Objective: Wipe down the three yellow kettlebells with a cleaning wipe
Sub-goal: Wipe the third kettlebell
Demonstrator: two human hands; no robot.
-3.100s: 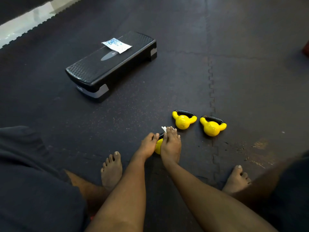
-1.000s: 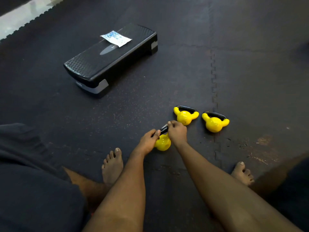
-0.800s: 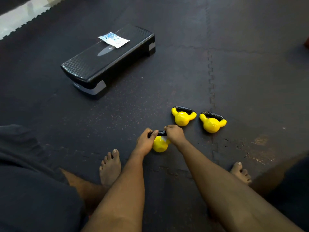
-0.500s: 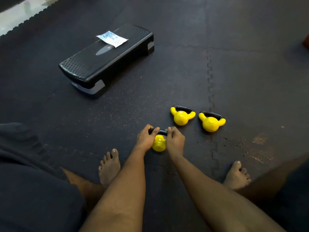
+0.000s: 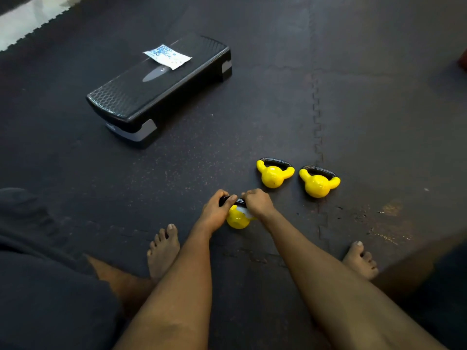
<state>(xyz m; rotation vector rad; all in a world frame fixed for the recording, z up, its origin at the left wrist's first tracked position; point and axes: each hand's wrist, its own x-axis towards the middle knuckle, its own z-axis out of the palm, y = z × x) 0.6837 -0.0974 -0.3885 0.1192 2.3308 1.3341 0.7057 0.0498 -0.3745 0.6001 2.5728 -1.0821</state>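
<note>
Three small yellow kettlebells with black handles stand on the dark floor mat. The nearest kettlebell [image 5: 236, 218] is between my hands. My left hand [image 5: 214, 213] grips the left end of its black handle. My right hand [image 5: 257, 203] is curled over the right end, pressing a white wipe [image 5: 243, 210] against the top of the yellow body; only a small patch of the wipe shows. The middle kettlebell [image 5: 274, 174] and the right kettlebell [image 5: 319, 183] sit untouched just beyond, side by side.
A black aerobic step platform [image 5: 156, 89] lies at the back left with a white-and-blue wipes packet [image 5: 167, 56] on top. My bare feet [image 5: 163, 251] rest on the mat either side of my arms. A pale floor strip [image 5: 27, 24] borders the mat's far-left edge.
My right hand has slid along the nearest kettlebell's handle, back and forth, and now sits at its right end with the wipe showing beneath. My left hand keeps its grip on the handle.
</note>
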